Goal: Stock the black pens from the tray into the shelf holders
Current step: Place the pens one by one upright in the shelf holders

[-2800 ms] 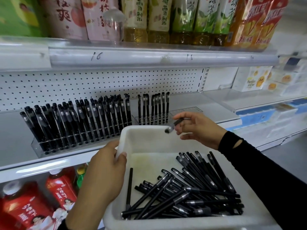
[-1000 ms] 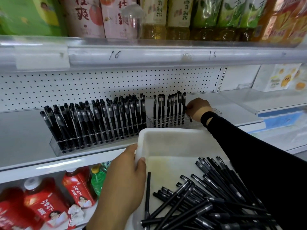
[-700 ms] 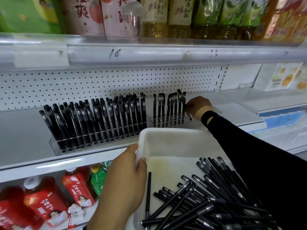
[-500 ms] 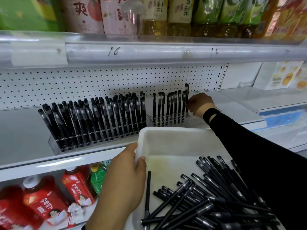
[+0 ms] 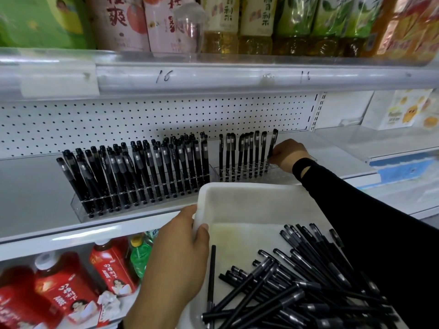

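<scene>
Nearest: white tray, with a big heap of black pens lying loose in its near right corner. I judge most of the job is left. Left hand grips the tray's left rim, thumb over the edge.

Farther, on the shelf: left holder looks packed full. Right holder has a short row at its left end, with room apparently remaining to the right. Right hand pinches the end pen low on its barrel; seated or not, I can't tell.
</scene>
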A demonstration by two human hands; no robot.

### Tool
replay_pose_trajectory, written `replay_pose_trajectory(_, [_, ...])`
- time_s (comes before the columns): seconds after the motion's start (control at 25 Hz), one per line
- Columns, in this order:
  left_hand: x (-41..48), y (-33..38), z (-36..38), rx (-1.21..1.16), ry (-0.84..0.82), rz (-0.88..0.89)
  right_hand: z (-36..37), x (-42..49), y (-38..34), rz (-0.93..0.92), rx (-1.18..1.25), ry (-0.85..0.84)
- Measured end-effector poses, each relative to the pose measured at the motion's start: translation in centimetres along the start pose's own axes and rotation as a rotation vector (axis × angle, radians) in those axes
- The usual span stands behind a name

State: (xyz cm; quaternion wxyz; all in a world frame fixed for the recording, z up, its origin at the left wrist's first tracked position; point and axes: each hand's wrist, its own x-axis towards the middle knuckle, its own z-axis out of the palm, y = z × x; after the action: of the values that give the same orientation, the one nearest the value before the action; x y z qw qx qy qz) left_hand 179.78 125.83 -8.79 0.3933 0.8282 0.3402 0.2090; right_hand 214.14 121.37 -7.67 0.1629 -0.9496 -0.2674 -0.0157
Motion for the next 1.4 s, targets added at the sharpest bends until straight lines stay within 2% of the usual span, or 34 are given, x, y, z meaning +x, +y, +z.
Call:
replay_pose_trajectory(0.12, [0.0,-0.1,0.0,-0.012,-0.002,-0.002,-0.2,-0.4,0.1,-0.02,-0.002,0.006])
replay_pose_trajectory(0.24, [0.1,-0.2,0.1,-0.01,0.0,-0.001,-0.6,-0.7,0.0,-0.034,0.111,0.06])
replay_pose_trajectory(0.4, [0.2,-0.4,0.2,0.004,0.0,0.005,-1.0,-1.6,-0.3,-0.098,-0.134,-0.067])
replay_pose_trajectory(0.68, [0.1,-0.3,0.2,-0.005,0.005,0.008,-1.0,-2.1,-0.6,-0.098,-0.24,-0.108])
replay_pose_trajectory(1.12, [-0.1,-0.3,0.1,0.005,0.013,0.019,-0.3,-2.3,0.2,0.015,-0.062,-0.07])
replay_pose_trajectory(1.24, [0.0,-0.3,0.1,0.018,0.02,0.019,-0.2,-2.4,0.4,-0.01,-0.056,-0.046])
replay_pose_trajectory(1.4, [-0.1,-0.3,0.1,0.017,0.025,0.024,-1.2,-3.2,0.8,-0.035,0.077,0.05])
